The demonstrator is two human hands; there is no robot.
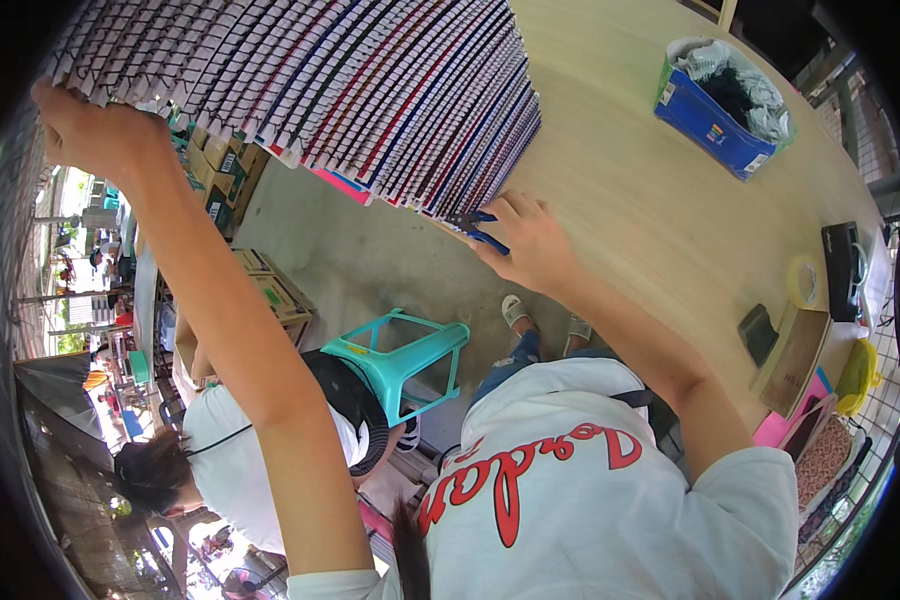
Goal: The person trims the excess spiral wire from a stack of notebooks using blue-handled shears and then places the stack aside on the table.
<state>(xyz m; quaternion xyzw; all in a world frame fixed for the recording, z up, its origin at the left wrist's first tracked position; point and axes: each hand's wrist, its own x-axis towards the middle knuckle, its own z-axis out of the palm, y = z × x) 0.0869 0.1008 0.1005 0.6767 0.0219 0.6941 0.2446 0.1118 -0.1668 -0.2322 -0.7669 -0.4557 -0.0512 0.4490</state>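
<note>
A tall stack of spiral-bound notebooks (340, 90) fills the upper left, its dark wire bindings turned toward me in long rows. At the stack's left end my left hand (95, 130) is closed round the edge of the notebooks, its fingertips partly hidden. My right hand (532, 240) is closed on small wire cutters (485, 232) with blue handles. The dark jaws of the cutters are at the lower right corner of the stack, by the ends of the bindings. Whether the jaws are closed on a wire is too small to tell.
The notebooks lie on a wooden table (610, 130). A blue box (715, 120) with plastic wrap and black scraps stands at the far right. Tape (802, 282) lies near the right edge. A turquoise stool (400, 355), cartons (270, 290) and a seated person (230, 450) are to the left.
</note>
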